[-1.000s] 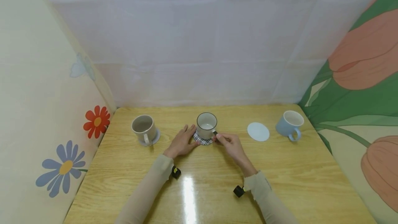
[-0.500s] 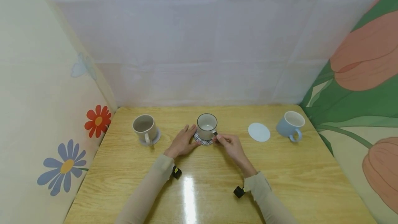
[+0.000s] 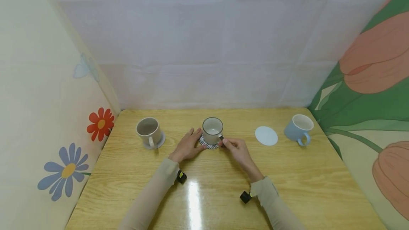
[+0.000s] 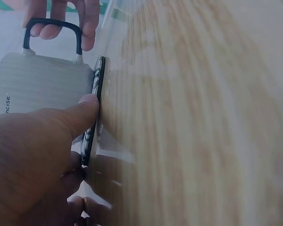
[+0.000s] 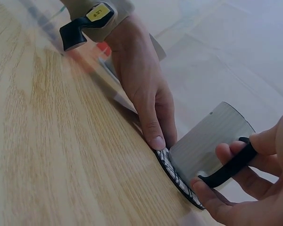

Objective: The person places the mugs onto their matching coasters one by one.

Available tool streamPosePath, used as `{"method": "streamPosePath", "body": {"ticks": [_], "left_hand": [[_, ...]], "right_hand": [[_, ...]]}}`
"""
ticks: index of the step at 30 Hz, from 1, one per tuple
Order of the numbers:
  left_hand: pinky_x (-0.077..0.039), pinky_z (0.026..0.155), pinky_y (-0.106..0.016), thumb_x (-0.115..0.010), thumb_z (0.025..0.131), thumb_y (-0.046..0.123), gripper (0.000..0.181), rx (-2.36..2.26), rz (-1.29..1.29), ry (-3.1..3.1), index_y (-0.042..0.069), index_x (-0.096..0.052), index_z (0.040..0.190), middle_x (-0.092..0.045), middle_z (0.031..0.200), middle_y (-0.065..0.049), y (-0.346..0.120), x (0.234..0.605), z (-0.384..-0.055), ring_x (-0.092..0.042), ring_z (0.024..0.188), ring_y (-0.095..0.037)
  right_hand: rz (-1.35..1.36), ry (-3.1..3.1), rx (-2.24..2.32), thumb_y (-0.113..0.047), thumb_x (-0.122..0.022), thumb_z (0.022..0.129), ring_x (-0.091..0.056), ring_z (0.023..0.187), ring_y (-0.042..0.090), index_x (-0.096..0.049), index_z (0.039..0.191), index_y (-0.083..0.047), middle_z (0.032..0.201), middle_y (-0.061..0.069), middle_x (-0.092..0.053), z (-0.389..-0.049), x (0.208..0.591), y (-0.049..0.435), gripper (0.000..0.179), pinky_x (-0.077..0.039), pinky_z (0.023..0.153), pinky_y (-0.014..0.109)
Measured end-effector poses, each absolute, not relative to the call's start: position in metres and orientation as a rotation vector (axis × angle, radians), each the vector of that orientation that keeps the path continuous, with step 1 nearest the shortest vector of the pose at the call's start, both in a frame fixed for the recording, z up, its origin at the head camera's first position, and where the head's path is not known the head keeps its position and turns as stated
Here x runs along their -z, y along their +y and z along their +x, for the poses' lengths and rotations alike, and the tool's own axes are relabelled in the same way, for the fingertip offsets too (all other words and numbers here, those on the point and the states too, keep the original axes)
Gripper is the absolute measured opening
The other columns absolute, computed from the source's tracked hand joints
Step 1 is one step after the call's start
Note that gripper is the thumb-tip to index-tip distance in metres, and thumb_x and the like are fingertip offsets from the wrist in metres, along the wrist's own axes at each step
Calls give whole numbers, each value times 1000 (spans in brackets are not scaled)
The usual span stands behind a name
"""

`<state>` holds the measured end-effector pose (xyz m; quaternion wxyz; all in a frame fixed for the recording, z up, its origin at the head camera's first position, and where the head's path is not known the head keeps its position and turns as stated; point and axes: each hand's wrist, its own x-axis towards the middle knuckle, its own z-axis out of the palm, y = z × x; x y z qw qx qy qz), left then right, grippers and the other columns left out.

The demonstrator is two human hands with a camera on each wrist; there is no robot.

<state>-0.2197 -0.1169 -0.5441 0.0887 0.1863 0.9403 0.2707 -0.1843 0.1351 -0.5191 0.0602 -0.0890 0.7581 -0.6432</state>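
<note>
A pale mug with a dark rim and black handle stands upright on a round black-and-white checked coaster near the middle of the table. My right hand holds the mug's handle between thumb and fingers. At the coaster's left side, my left hand rests low on the table with fingers spread. Its thumb touches the coaster's edge in the left wrist view, beside the mug's wall. The left fingertips are partly hidden behind the hand there.
On the left, a grey-brown mug stands on a round grey coaster. To the right lie a round white-blue coaster and, farther out, a light blue mug. A pale cloth hangs behind the wooden table.
The mug's rim sits slightly lower in the head view than a second ago. Both hands stay in nearly the same place, the right still on the handle.
</note>
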Motion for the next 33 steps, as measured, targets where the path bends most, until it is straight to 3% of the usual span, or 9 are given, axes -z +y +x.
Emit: {"method": "streamPosePath", "body": {"ticks": [6,13,21,29,33], "left_hand": [[-17,134,-59,-65,105,49,81,-794,543,2788,13,-29,169,-24,177,-5,-118,551,-224,-15,165,-39],[-18,133,-61,-65,106,47,81,-797,575,2797,12,-29,169,-25,177,-8,-119,556,-225,-16,165,-42],[-18,134,-61,-66,105,46,81,-823,572,2792,11,-30,169,-26,177,-9,-119,551,-222,-16,165,-42],[-17,134,-62,-66,106,44,80,-838,586,2788,8,-31,168,-27,177,-11,-119,548,-221,-16,164,-44],[-17,133,-62,-65,105,48,82,-824,576,2793,12,-29,169,-25,177,-8,-119,554,-224,-15,165,-42]], "right_hand": [[-253,2306,1938,-11,-56,112,-73,112,41,-74,115,13,118,31,-76,-185,521,136,31,-63,102,41],[-228,2304,1943,-10,-56,111,-73,112,39,-74,116,14,117,30,-76,-186,521,136,30,-63,97,30],[-243,2297,1947,-10,-56,111,-74,111,38,-75,116,12,117,30,-76,-189,523,137,30,-63,99,33],[-255,2325,1914,-12,-56,112,-75,108,31,-75,116,11,117,28,-77,-189,523,139,31,-61,94,22],[-249,2343,1891,-13,-57,112,-74,111,34,-76,115,10,116,27,-77,-190,524,139,30,-62,95,24]]}}
